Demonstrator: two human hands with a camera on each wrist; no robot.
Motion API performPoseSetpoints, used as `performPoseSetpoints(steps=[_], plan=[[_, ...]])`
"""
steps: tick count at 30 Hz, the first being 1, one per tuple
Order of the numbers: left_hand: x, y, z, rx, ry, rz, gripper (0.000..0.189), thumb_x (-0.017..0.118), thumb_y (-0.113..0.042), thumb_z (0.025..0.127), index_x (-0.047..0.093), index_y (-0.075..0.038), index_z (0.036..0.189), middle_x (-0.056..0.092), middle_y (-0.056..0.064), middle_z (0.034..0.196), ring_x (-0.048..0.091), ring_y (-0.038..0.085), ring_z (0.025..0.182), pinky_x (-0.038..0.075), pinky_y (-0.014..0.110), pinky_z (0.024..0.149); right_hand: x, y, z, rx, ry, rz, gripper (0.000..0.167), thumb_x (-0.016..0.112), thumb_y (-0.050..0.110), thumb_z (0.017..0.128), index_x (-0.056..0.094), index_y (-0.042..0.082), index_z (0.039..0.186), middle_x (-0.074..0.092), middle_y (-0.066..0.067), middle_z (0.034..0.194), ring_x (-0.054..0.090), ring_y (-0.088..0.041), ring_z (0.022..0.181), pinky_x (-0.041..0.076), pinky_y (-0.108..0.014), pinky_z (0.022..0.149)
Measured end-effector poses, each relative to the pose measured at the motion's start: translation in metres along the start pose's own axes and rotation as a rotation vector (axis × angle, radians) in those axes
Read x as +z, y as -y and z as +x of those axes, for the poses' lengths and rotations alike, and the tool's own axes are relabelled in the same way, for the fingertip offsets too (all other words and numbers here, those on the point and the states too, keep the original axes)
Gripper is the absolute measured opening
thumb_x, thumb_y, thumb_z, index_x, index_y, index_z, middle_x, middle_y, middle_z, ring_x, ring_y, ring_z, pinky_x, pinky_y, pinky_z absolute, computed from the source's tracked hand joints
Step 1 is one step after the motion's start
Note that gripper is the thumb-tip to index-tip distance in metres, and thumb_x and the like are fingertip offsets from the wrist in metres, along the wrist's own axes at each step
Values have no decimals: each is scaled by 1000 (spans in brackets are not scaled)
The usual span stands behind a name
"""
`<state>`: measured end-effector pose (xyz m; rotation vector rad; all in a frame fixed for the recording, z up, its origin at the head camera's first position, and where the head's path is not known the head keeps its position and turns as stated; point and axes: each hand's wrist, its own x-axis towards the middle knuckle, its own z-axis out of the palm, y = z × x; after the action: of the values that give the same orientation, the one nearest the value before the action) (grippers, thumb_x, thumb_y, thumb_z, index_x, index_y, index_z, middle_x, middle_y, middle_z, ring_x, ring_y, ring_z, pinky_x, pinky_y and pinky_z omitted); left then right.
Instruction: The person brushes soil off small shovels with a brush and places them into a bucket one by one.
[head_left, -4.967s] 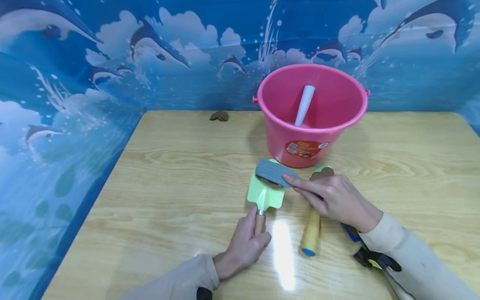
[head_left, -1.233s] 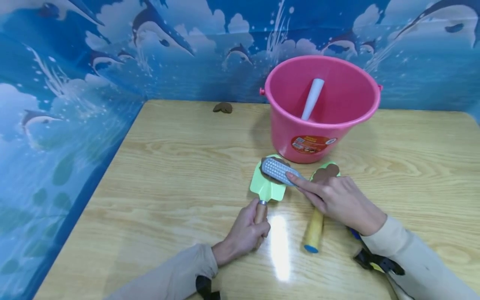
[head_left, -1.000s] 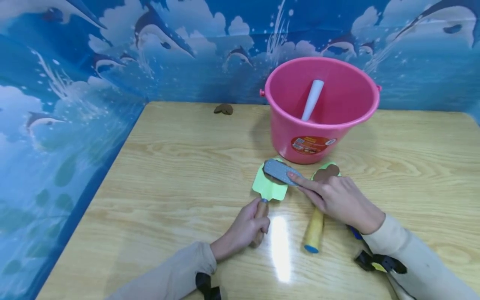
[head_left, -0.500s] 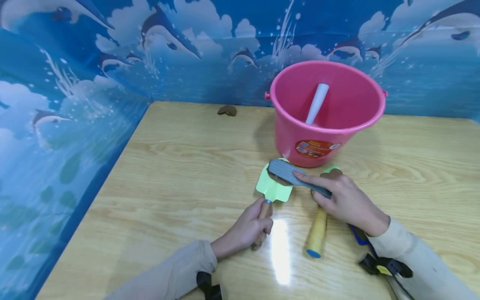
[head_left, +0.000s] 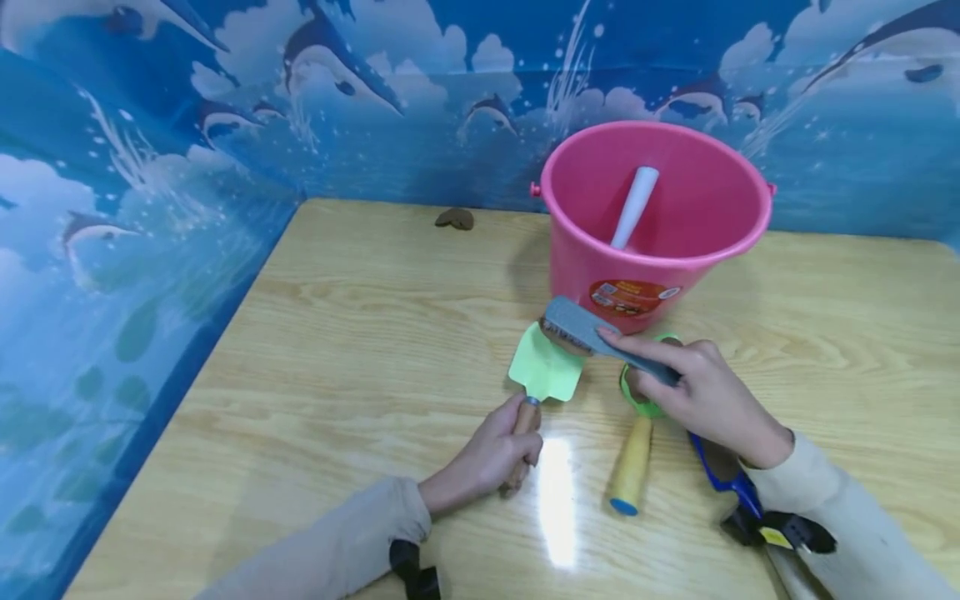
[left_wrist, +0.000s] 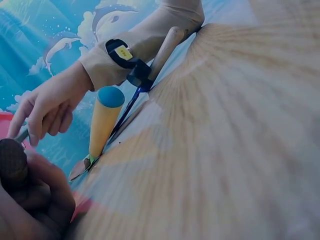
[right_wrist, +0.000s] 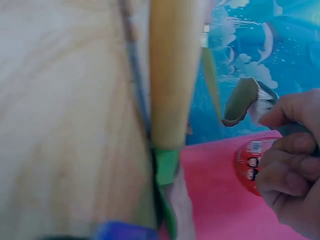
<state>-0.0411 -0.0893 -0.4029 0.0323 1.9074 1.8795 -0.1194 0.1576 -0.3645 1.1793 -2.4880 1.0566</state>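
My left hand (head_left: pixel 486 454) grips the wooden handle of a small light-green trowel (head_left: pixel 542 371), its blade lying just in front of the bucket. My right hand (head_left: pixel 712 404) holds a grey-blue scrubbing brush (head_left: pixel 579 318) by its handle, index finger stretched along the back. The brush is tilted over the blade's upper right part, bristles facing down and left. A flat brown piece (right_wrist: pixel 241 101) sits against the white bristles in the right wrist view. In the left wrist view the trowel handle's dark end (left_wrist: pixel 14 162) sticks out of my left hand.
A pink bucket (head_left: pixel 573 250) with a pale stick (head_left: pixel 635 207) inside stands behind. A yellow-handled tool (head_left: pixel 632 468) with a green-edged head lies beside the right hand. A blue-edged tool (head_left: pixel 731 483) is partly under the right forearm. Brown pieces (head_left: pixel 454 218) lie at the back edge.
The brush, earlier rubbing over the brown patch on the trowel blade, has risen and tilted toward the upper right. The brown patch now shows at its bristles; the blade looks plain green.
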Motion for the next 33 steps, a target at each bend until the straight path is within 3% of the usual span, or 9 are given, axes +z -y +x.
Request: performPoseSetpoints(steps=[6,13,18,25,29,33], plan=[[2,4,0,50,-13,-96,27,44,8,70,38,2,95,40,3,66,37,10,39,34,21,31,8,-6,4,-91,65,-120,55,68,-2,78,63,16,129,35,18,58,32,2,51,32,-15,47],[2,7,-1,113,-12,-128,26,41,8,70,35,2,95,38,2,64,38,11,41,37,23,33,11,-3,2,-72,16,-241,52,65,1,79,63,15,129,35,13,57,31,0,49,30,-16,42],[2,8,-1,110,2,-182,28,41,6,71,35,3,97,40,2,65,41,11,43,40,23,35,10,0,0,-72,-6,-315,51,62,4,80,62,15,131,36,9,57,30,-2,48,27,-15,39],[1,10,-3,126,65,-248,26,40,4,72,34,0,97,43,0,62,44,9,42,41,21,35,6,-3,-3,-78,-42,-439,44,51,13,94,55,17,137,33,10,53,23,0,43,22,-17,36],[1,10,-5,115,82,-242,29,42,4,73,35,0,100,42,0,62,44,8,43,43,21,36,5,-7,-3,-117,-40,-424,38,45,24,102,54,17,138,36,11,53,24,2,44,24,-16,37],[2,8,-6,99,77,-218,28,42,4,73,35,-1,99,40,0,62,43,9,43,43,22,37,5,-7,-1,-173,-83,-423,43,33,34,105,50,19,141,36,10,53,23,2,45,20,-15,38]])
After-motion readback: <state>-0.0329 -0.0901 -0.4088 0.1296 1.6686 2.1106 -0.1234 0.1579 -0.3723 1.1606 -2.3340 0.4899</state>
